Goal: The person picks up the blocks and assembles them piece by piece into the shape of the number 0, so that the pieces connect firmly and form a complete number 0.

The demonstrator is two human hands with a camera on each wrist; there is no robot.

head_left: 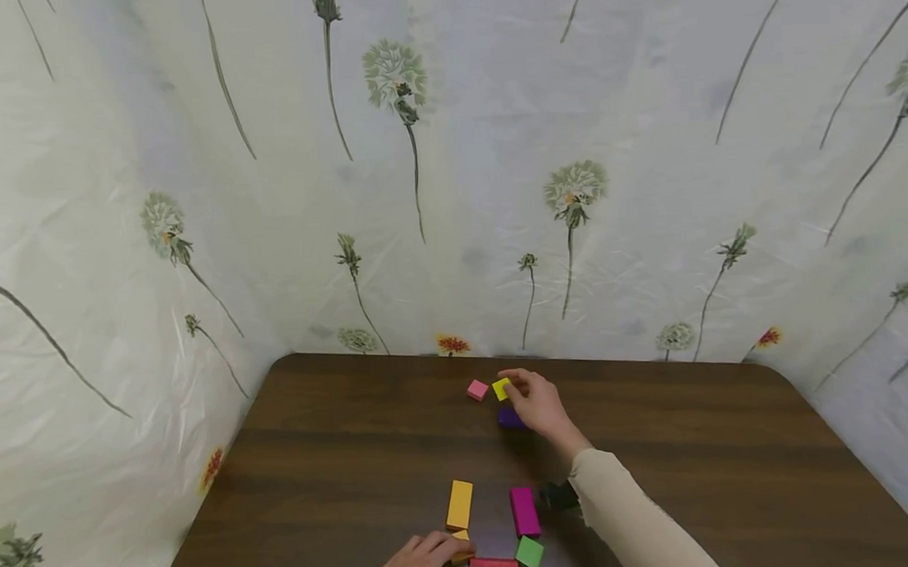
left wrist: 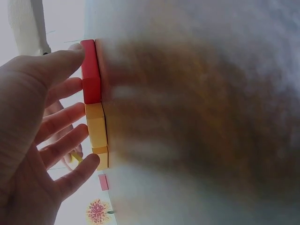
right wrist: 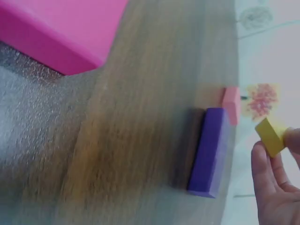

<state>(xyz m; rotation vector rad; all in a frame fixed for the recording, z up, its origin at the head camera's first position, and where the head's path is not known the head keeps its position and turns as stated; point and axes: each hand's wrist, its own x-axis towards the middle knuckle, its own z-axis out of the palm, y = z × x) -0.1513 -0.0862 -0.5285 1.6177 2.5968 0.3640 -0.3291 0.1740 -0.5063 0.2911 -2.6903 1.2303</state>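
At the far part of the table my right hand (head_left: pixel 537 404) pinches a small yellow block (right wrist: pixel 270 137) between thumb and fingers. A purple block (right wrist: pixel 209 152) lies just below that hand, and a small pink block (head_left: pixel 477 389) sits to its left. Near the front, my left hand (left wrist: pixel 35 122) has its fingers spread and fairly straight. Its thumb touches the red block (left wrist: pixel 91 71); other fingertips rest against the small orange block (left wrist: pixel 96 125). A longer orange block (head_left: pixel 459 504) stands beyond it, seen whole in the head view.
A magenta block (head_left: pixel 524 512) and a green block (head_left: pixel 529 554) lie on the right side of the near group. Beside the right sleeve is a dark object (head_left: pixel 557 496), partly hidden. Flowered sheeting (head_left: pixel 466 191) surrounds the brown wooden table (head_left: pixel 340 471).
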